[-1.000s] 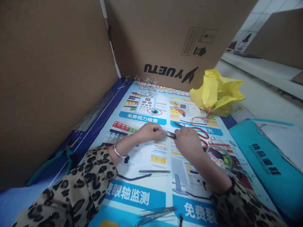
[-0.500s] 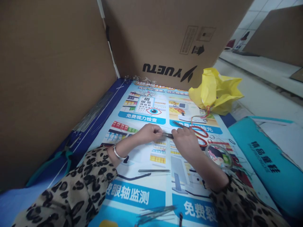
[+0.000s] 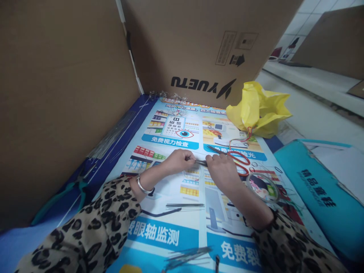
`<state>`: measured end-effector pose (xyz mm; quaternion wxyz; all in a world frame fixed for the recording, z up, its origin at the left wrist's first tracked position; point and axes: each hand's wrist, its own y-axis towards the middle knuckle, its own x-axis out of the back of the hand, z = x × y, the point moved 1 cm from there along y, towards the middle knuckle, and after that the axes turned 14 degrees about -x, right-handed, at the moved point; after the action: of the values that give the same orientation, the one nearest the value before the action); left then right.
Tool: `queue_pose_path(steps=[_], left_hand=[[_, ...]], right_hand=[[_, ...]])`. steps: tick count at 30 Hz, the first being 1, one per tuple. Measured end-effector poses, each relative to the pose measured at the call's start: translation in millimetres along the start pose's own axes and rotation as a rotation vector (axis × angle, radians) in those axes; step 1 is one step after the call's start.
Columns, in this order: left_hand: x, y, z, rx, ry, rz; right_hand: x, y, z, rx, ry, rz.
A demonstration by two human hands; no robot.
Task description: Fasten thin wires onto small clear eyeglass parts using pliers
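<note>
My right hand point(image 3: 223, 168) is wrapped round a dark metal tool point(image 3: 201, 162), probably pliers, whose jaws point left. At those jaws, my left hand point(image 3: 180, 160) is closed in a pinch; what lies between its fingertips is too small to make out. Red-handled scissors point(image 3: 240, 162) lie just beyond my right hand, blades toward the left. Short thin wires point(image 3: 184, 205) rest in a row on the printed poster point(image 3: 173, 189) below my hands, and a looser bundle of wires point(image 3: 189, 256) is near the bottom edge.
Teal-handled pliers point(image 3: 81, 185) and long wires point(image 3: 109, 140) lie at the left. A ring-shaped coil point(image 3: 263, 187) sits beside my right forearm. Beyond are a yellow bag point(image 3: 257, 110) and a teal box point(image 3: 318, 189). Cardboard walls point(image 3: 199, 45) stand behind and left.
</note>
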<state>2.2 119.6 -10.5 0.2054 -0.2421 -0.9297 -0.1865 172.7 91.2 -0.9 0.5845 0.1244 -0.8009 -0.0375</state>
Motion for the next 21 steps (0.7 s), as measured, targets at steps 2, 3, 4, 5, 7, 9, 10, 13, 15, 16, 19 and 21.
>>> queue_pose_path(steps=[2, 3, 4, 5, 7, 9, 10, 13, 15, 16, 19, 21], left_hand=[[-0.2, -0.3, 0.1, -0.004, 0.002, -0.009], [-0.2, -0.5, 0.1, -0.006, 0.003, -0.011], [-0.3, -0.6, -0.1, -0.007, 0.003, -0.014], [-0.3, -0.7, -0.4, -0.008, 0.002, -0.016], [-0.6, -0.7, -0.9, -0.003, -0.005, -0.020], [-0.9, -0.6, -1.4, 0.009, -0.021, -0.024], [-1.0, -0.6, -1.7, 0.017, -0.031, -0.024], [-0.6, -0.5, -2.8, 0.045, -0.066, -0.013], [0.3, -0.7, -4.0, 0.063, -0.091, -0.004], [0.8, -0.8, -4.6, 0.068, -0.101, -0.001], [2.0, -1.3, -5.9, 0.065, -0.120, 0.004], [1.9, -1.4, -6.1, 0.068, -0.123, 0.008]], right_hand=[[0.6, -0.4, 0.0, -0.002, -0.002, -0.011], [0.8, -0.4, 0.0, -0.002, -0.003, -0.012], [0.9, -0.4, -0.1, -0.001, -0.004, -0.012], [0.9, -0.2, -0.2, -0.002, -0.004, -0.007], [0.3, 0.5, -0.6, -0.003, -0.003, 0.008], [-0.9, 1.3, -1.1, -0.007, 0.002, 0.023], [-1.4, 1.6, -1.5, -0.009, 0.006, 0.028], [-2.5, 1.8, -2.5, -0.003, 0.021, 0.016], [-2.6, 1.7, -3.1, 0.008, 0.031, -0.003], [-2.5, 1.6, -3.4, 0.013, 0.036, -0.009], [-2.2, 1.5, -3.6, 0.024, 0.045, -0.009], [-2.0, 1.5, -3.5, 0.023, 0.046, -0.002]])
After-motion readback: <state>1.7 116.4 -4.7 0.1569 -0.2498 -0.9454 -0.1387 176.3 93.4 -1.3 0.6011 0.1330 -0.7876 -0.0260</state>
